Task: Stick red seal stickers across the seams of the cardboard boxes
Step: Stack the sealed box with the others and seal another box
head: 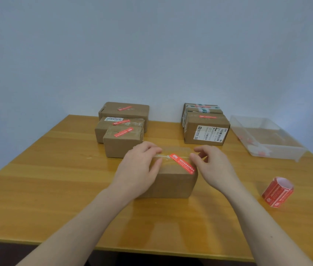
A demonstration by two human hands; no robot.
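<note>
Red seal sticker (183, 163) lies on top of the near cardboard box (173, 179), centre of frame, laid diagonally from upper left to lower right across the taped seam (164, 156). The seam runs left–right, so the sticker's long axis crosses it at a slant. Its lower right end reaches the box's near top edge.

My right hand (214, 167) is the nearer one: thumb and forefinger are curled close together at the sticker's right side, touching or just off it; I cannot tell whether they pinch it. My left hand (139, 166) rests on the box's left top corner, fingers loosely spread, fingertips on the seam tape just left of the sticker's upper end, steadying the box.

Judgement: sticker placed, pressing down not yet finished. The next move would be a rub along the slanted axis, right hand leading.

Outward: sticker roll (277, 191) stands on the desk (46, 179) at lower right, well apart. Three stickered boxes (122, 129) sit behind at upper left, two more boxes (205, 125) at upper right, and a clear plastic bin (267, 138) at the far right.
</note>
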